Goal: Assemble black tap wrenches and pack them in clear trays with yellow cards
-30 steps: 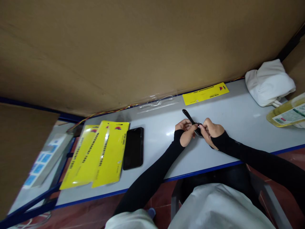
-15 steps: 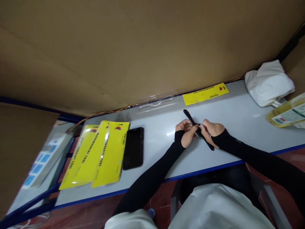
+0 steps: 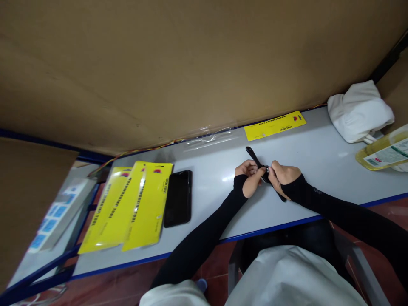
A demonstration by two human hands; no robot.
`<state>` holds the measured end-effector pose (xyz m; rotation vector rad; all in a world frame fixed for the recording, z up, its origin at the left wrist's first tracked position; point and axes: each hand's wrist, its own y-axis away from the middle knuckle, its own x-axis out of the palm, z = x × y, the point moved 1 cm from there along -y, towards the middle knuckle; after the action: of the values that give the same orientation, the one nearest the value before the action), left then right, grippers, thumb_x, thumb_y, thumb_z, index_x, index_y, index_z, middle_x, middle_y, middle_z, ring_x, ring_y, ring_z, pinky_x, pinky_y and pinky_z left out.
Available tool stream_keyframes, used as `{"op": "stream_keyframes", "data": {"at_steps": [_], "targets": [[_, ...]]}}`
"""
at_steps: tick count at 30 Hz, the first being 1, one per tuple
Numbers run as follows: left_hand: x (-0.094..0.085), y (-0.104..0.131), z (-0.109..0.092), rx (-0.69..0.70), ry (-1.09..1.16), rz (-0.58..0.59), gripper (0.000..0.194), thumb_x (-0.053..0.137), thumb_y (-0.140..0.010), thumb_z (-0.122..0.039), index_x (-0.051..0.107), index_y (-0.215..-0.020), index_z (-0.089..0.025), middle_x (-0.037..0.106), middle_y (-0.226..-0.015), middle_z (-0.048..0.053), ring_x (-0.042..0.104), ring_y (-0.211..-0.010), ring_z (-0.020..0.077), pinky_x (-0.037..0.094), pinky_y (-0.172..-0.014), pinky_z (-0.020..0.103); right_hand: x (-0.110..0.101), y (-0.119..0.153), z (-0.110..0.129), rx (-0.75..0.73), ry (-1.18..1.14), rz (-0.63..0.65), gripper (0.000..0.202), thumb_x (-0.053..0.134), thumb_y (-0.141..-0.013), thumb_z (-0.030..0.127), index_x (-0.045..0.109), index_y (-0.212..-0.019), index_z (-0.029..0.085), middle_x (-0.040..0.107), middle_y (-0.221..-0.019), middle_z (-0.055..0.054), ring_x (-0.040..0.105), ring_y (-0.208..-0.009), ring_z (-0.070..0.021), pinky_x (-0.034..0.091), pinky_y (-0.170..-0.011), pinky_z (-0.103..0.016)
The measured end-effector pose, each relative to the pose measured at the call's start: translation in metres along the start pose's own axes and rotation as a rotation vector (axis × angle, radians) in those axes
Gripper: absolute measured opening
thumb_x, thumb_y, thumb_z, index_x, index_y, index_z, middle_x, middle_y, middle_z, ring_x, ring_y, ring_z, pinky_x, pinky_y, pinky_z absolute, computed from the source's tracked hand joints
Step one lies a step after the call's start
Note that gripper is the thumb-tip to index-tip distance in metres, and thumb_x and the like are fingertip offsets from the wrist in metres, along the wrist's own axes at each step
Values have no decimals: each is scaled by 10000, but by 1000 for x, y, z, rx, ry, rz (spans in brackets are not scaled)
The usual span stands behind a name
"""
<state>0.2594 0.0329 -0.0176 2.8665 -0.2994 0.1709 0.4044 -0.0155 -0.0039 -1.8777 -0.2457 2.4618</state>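
Observation:
A black spokeshave (image 3: pixel 253 154) lies slantwise between my hands, just over the tabletop. One handle points up and away to the left; the other end (image 3: pixel 282 197) shows beneath my right hand. Around its middle, my left hand (image 3: pixel 252 176) is closed, with the thumb on top. The fingers of my right hand (image 3: pixel 280 175) are pinched at a small shiny metal part (image 3: pixel 267 169) in the tool's centre. My fingers hide most of the middle, and I cannot make out that metal part's exact shape.
Yellow tool cards in clear packs (image 3: pixel 146 208) lie at left beside a black phone (image 3: pixel 177 199). Another yellow card (image 3: pixel 276 126) and clear plastic (image 3: pixel 210 138) lie along the back wall. At right are a white cloth bundle (image 3: pixel 360 111) and a bottle of yellow liquid (image 3: pixel 382 151).
My right hand and wrist have turned slightly at the tool's centre. My left hand and the spokeshave stay almost where they were.

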Motion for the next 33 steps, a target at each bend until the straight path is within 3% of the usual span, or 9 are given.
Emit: {"op": "stream_keyframes", "data": {"at_steps": [7, 13, 17, 21, 23, 27, 33], "targets": [[2, 1, -1, 9, 6, -11, 323, 863, -631, -298, 575, -723, -185, 613, -605, -28, 520, -404, 88, 414, -346, 217, 11, 4, -2, -71, 8, -77, 386, 323, -1064, 322, 636, -913, 154, 675, -644, -61, 480, -486, -156, 166, -540, -320], [2, 1, 1, -4, -5, -22, 324, 861, -640, -302, 579, -744, -183, 617, -627, -28, 499, -402, 75, 423, -351, 217, 3, 4, -4, -87, -74, -75, 384, 344, -1081, 327, 626, -877, 165, 676, -657, -57, 524, -528, -159, 224, -561, -318], [2, 0, 2, -24, 6, -17, 370, 881, -633, -328, 556, -745, -189, 623, -638, -25, 511, -405, 79, 415, -349, 213, -2, 4, -9, -55, -191, -139, 346, 442, -1062, 407, 585, -834, 190, 657, -671, -33, 498, -526, -141, 277, -566, -298], [1, -1, 4, -32, 10, -10, 371, 874, -633, -332, 546, -739, -194, 627, -629, -23, 514, -399, 84, 414, -343, 217, -7, 4, -11, -42, -365, -192, 205, 604, -958, 399, 598, -902, 202, 646, -705, 2, 462, -499, -107, 350, -549, -255], [1, -1, 4, -28, 16, -10, 369, 875, -631, -334, 553, -742, -191, 631, -623, -20, 520, -400, 88, 411, -343, 215, -10, 5, -10, -51, -451, -187, 183, 656, -899, 342, 626, -1006, 197, 663, -781, 1, 478, -503, -93, 391, -546, -242], [0, -1, 4, -14, 30, -9, 349, 878, -632, -324, 587, -760, -178, 632, -603, -19, 512, -387, 86, 412, -346, 216, -18, 5, -10, -123, -595, -150, 347, 665, -838, 219, 656, -1184, 192, 654, -898, -10, 528, -542, -80, 444, -544, -229], [0, 0, 3, -16, 30, 22, 345, 872, -642, -311, 579, -770, -183, 648, -612, -11, 529, -394, 95, 411, -350, 217, -22, 1, -16, -165, -722, -19, 206, 608, -942, 219, 732, -1103, 184, 640, -871, -20, 491, -516, -61, 415, -466, -210]]}}
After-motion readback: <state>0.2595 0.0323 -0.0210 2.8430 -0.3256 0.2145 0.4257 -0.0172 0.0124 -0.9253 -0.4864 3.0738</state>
